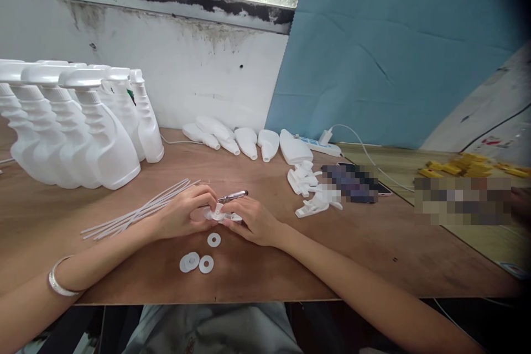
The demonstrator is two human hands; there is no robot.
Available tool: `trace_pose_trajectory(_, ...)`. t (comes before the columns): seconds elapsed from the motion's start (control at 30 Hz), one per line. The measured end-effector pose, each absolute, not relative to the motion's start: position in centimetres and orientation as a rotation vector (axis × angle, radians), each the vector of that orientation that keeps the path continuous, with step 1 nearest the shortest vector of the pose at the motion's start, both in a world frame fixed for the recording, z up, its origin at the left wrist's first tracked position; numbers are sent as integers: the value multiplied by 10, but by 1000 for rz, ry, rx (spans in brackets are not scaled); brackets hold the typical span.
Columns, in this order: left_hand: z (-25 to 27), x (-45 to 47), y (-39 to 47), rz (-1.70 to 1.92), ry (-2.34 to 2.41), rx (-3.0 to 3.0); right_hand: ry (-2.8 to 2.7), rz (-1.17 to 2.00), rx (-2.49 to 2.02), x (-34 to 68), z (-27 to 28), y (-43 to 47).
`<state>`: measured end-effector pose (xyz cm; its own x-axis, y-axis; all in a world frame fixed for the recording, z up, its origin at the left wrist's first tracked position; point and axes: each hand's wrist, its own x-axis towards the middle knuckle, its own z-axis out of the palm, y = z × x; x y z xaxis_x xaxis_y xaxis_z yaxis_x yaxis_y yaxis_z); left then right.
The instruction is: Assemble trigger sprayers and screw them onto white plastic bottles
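Observation:
Both hands meet over the brown table, fingers closed around one small white plastic piece. My left hand (pixel 187 211) pinches the round end of what looks like a spray trigger head (pixel 217 212). My right hand (pixel 255 220) grips its other end, and the fingers hide part of it. A pen (pixel 233 196) lies just beyond the fingertips. Toward me lie several flat white ring washers (pixel 206 264), two of them overlapping. Thin white tubes (pixel 136 210) are spread in a loose bundle beside my left wrist.
Assembled white spray bottles (pixel 112 144) stand at the left. Empty white bottles (pixel 248 142) lie along the wall. White trigger heads (pixel 318 202), a dark phone-like object (pixel 352 182) and a power strip (pixel 319 145) are at right. Yellow pieces (pixel 468 166) sit farther right.

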<state>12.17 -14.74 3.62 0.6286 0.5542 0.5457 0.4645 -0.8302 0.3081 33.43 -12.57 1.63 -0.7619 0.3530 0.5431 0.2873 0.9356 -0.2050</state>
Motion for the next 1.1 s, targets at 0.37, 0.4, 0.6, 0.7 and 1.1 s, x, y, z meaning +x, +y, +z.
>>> trace_pose_trajectory(0.37,34,119,-148,919,786,2785,-2548,-60,-400,334,16,-127)
trace_pose_trajectory(0.4,34,119,-148,917,787,2786,-2543,-68,-399,334,16,-127)
trace_pose_trajectory(0.6,36,119,-149,927,801,2780,-2508,-118,-411,334,18,-131)
trace_pose_trajectory(0.7,35,119,-149,959,809,2785,-2482,-155,-413,334,19,-132)
trace_pose_trajectory(1.1,37,120,-149,950,801,2814,-2502,-86,-374,333,21,-133)
